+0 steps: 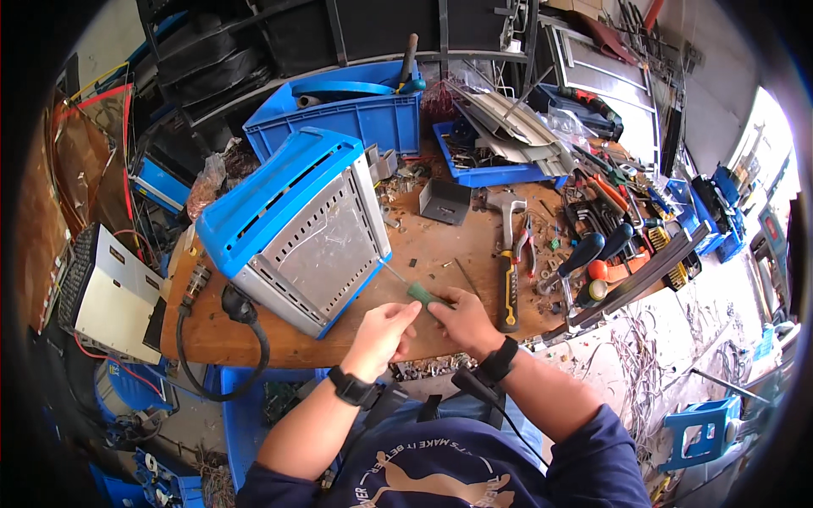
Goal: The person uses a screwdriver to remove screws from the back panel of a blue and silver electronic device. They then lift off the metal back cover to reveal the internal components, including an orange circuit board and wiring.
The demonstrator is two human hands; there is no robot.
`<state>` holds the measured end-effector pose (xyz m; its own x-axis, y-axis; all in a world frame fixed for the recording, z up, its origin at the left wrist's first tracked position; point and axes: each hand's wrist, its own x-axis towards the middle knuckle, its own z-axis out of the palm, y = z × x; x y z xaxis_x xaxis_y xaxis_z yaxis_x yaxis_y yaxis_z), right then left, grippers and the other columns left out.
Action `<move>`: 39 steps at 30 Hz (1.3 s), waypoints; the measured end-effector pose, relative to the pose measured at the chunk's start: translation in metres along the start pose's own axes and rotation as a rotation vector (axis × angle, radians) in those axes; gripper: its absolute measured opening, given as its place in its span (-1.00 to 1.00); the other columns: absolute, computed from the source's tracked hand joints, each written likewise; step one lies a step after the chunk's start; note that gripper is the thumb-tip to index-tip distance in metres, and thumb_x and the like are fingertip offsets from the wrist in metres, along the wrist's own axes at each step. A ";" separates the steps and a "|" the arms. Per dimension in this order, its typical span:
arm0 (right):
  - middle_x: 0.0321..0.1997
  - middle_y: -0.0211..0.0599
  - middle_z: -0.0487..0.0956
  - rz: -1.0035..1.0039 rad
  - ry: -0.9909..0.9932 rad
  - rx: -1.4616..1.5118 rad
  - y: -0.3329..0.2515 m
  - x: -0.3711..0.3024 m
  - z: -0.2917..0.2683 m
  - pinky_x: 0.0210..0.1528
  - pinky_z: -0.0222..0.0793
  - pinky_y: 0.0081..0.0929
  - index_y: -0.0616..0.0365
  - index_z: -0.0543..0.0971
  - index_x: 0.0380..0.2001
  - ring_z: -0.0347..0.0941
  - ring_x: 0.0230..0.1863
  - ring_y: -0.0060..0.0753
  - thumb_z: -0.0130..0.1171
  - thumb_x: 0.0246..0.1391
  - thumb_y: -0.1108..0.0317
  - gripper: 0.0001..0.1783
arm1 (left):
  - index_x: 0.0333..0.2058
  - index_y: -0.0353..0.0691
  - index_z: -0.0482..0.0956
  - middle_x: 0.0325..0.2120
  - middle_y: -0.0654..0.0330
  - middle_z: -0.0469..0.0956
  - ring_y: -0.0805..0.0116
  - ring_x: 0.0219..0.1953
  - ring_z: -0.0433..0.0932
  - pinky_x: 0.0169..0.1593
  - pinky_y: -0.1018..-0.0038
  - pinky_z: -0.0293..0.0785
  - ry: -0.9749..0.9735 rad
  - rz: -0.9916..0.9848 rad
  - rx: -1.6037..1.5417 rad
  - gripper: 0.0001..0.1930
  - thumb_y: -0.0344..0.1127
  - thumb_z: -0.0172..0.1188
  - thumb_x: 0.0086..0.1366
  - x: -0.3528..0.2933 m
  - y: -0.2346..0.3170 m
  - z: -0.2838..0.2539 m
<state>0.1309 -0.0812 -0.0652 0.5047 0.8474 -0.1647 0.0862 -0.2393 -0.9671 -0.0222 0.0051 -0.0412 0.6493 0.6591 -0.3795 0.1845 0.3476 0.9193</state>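
Screwdriver (419,293) lay gripped in the right hand (463,318), just beyond the left hand (383,337), fingers curled, contents unclear.

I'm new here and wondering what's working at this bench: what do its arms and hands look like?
These are a person's arms. The left hand and right hand are ungloved. The left wrist wears a black band with a squarish, watch-like case; the right, another black band. Dark navy sleeves leave the forearms bare.
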 end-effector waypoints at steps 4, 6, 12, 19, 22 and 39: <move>-0.15 0.05 0.48 -0.354 0.203 -0.395 -0.003 -0.010 0.011 -0.02 0.38 -0.22 0.26 0.51 -0.05 0.44 -0.07 0.12 0.24 -0.04 0.36 -0.57 | -0.48 -0.19 0.48 -0.69 0.31 0.37 0.53 -0.76 0.31 -0.72 0.58 0.05 -0.037 -0.169 -0.147 -0.60 0.05 0.27 0.24 0.021 -0.003 0.015; -0.06 0.08 0.42 -0.283 0.172 -0.405 -0.010 -0.012 0.011 0.04 0.36 -0.18 0.25 0.51 -0.05 0.40 -0.03 0.21 0.21 -0.03 0.38 -0.58 | -0.47 -0.16 0.51 -0.66 0.33 0.42 0.53 -0.72 0.31 -0.66 0.59 0.06 -0.076 -0.225 -0.212 -0.65 0.01 0.26 0.25 0.032 -0.009 0.014; -0.10 0.24 0.52 -0.342 0.084 -0.465 0.021 0.008 -0.012 -0.19 0.49 -0.21 0.37 0.46 -0.05 0.56 -0.16 0.06 0.14 0.05 0.31 -0.57 | -0.55 -0.08 0.40 -0.69 0.34 0.33 0.52 -0.71 0.21 -0.65 0.56 -0.04 -0.113 -0.255 -0.224 -0.67 -0.08 0.22 0.30 0.041 -0.010 0.021; -0.35 -0.06 0.58 0.285 -0.407 -0.216 -0.032 0.007 -0.047 -0.63 0.48 -0.49 0.46 0.46 -0.06 0.59 -0.59 -0.34 0.17 0.13 0.24 -0.53 | -0.52 -0.10 0.39 -0.68 0.32 0.32 0.50 -0.68 0.22 -0.63 0.55 -0.02 -0.165 -0.284 -0.304 -0.68 -0.07 0.22 0.30 0.041 -0.015 0.017; -0.36 0.03 0.61 0.008 -0.247 -0.432 -0.029 -0.005 -0.040 -0.50 0.51 -0.33 0.37 0.49 -0.13 0.61 -0.50 -0.19 0.23 -0.01 0.36 -0.61 | -0.51 -0.11 0.41 -0.68 0.30 0.34 0.49 -0.69 0.24 -0.65 0.55 -0.02 -0.142 -0.302 -0.300 -0.68 -0.07 0.21 0.30 0.037 -0.013 0.023; -0.33 0.01 0.61 -0.399 0.009 -1.133 -0.016 -0.017 -0.025 -0.28 0.50 -0.25 0.27 0.47 -0.14 0.59 -0.30 -0.05 0.25 -0.07 0.25 -0.56 | -0.47 -0.13 0.42 -0.69 0.31 0.30 0.49 -0.73 0.21 -0.68 0.57 -0.03 -0.168 -0.339 -0.317 -0.67 -0.02 0.20 0.29 0.039 -0.016 0.035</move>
<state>0.1425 -0.1031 -0.0418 0.2761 0.9544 0.1134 0.9421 -0.2453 -0.2288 0.0262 0.0017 -0.0667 0.7066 0.3656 -0.6059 0.1895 0.7272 0.6598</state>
